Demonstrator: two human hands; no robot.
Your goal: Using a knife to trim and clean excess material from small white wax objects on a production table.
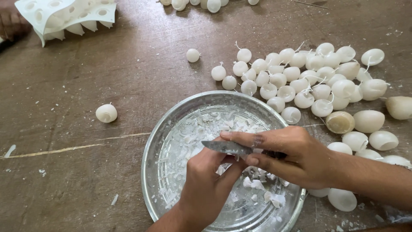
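While your right hand (296,154) pinches the knife (227,147) w/ fingers closed, your left hand (206,180) curls shut around a wax piece, mostly hidden, held over the metal tray (171,129) so shavings (257,184) drop in, not onto the tabletop (64,172).

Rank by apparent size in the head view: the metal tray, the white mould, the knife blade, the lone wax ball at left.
1. Metal tray
2. White mould, partly cut off by the frame
3. Knife blade
4. Lone wax ball
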